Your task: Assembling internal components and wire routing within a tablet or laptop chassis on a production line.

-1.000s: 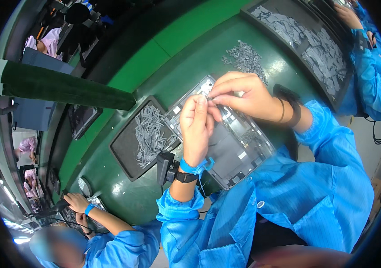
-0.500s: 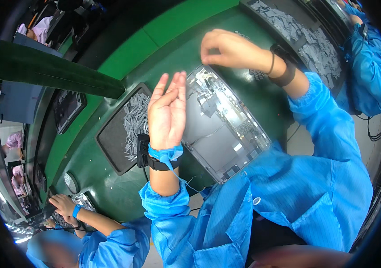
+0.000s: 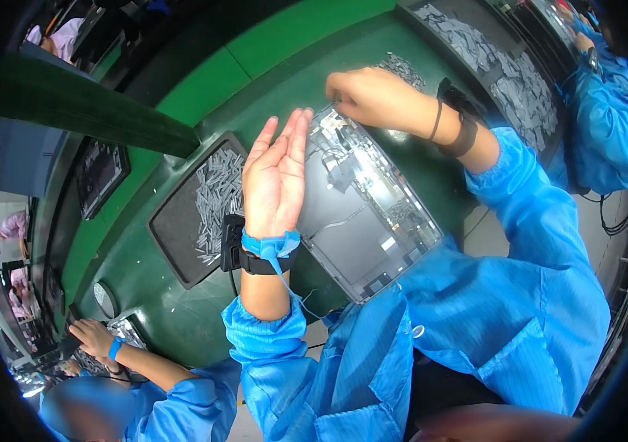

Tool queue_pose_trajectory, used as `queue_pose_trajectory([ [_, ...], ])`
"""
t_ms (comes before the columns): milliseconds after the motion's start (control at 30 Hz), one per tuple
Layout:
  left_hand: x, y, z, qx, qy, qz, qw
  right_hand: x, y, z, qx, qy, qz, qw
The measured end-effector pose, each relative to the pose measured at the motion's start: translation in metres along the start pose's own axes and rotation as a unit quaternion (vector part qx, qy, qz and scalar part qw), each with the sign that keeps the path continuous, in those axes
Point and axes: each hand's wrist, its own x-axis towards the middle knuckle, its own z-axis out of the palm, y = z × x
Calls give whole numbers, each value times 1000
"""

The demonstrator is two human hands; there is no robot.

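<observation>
An opened tablet-like housing lies on the green bench in front of me, its inner boards and cables exposed. My left hand is open along its left edge, palm turned up and fingers stretched toward the far corner. A blue strap with a thin cord rings that wrist. At the far corner of the housing, my right hand has its fingers curled together. Whatever its fingertips hold, if anything, is hidden.
A dark tray with many small grey strips sits left of my left hand. Small dark parts lie beyond my right hand. A large bin of grey pieces stands at the far right. Co-workers' arms show at left and right.
My right hand has come down slightly onto the far corner of the housing. My left hand stays open beside it. The whole view has shifted a little.
</observation>
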Motion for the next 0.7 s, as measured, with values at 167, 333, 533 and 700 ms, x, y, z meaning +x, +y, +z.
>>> queue_pose_trajectory([
  [167, 4, -3, -4, -6, -11, -3, 1000, -9, -5, -4, 14, -9, 12, 1000],
  [333, 4, -6, -7, 80, -35, 4, 996, -13, -8, 24, -41, 85, -10, 995],
  [533, 4, -4, -11, 171, -5, -25, 985, -15, -5, 23, 5, 117, -8, 993],
  [700, 11, -8, -21, 190, -13, -14, 982, -12, -1, 8, 132, 33, 74, 988],
])
